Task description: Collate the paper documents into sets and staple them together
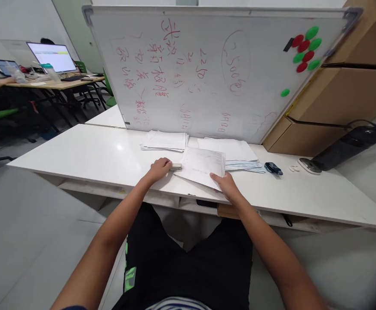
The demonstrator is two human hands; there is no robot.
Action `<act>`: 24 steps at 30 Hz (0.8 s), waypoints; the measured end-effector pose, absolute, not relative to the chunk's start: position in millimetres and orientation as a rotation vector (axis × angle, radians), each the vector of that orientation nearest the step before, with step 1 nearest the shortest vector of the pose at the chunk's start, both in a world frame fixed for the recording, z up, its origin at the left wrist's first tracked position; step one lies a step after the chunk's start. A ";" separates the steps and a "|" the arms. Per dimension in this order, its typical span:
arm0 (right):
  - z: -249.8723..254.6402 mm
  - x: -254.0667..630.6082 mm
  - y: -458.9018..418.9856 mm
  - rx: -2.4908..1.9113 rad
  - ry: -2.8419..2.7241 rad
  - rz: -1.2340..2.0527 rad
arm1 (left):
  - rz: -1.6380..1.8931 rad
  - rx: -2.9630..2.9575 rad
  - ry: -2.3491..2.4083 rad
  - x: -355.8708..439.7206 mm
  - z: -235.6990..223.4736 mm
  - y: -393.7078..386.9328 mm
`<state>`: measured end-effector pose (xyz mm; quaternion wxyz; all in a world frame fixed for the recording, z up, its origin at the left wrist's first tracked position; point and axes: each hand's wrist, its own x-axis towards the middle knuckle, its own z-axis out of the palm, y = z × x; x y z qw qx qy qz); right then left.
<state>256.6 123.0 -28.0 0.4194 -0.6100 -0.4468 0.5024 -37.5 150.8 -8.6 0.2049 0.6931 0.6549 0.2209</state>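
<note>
My left hand rests on the white table with fingers curled around a small pale object, possibly a stapler, at the left corner of a sheet bundle. My right hand grips the near right corner of that bundle of printed paper sheets, lifting it slightly off the table. Behind it lie two more paper stacks, one at the left and one at the right.
A whiteboard with red writing and red and green magnets leans upright behind the papers. A smartwatch, an earbud and a black lamp-like device lie to the right. Cardboard boxes stand at the back right. Another person sits at a far left desk with monitors.
</note>
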 end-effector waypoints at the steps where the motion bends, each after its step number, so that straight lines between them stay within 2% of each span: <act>1: -26.4 256.0 122.5 -1.518 -1.136 1.300 | 0.643 1.879 1.795 -36.1 -5.2 152.9; 5: -22.3 251.0 125.2 -1.466 -1.162 1.439 | 0.764 1.772 1.782 -22.3 7.9 174.6; 10: -18.8 242.5 133.7 -1.389 -1.131 1.555 | 0.849 2.129 2.091 -4.0 8.9 201.1; 16: -22.6 235.2 139.6 -1.368 -1.114 1.549 | 0.726 2.184 2.031 -5.6 -7.1 207.7; 24: -29.1 240.7 144.8 -1.370 -1.208 1.551 | 0.733 2.130 2.023 -4.7 -6.2 208.0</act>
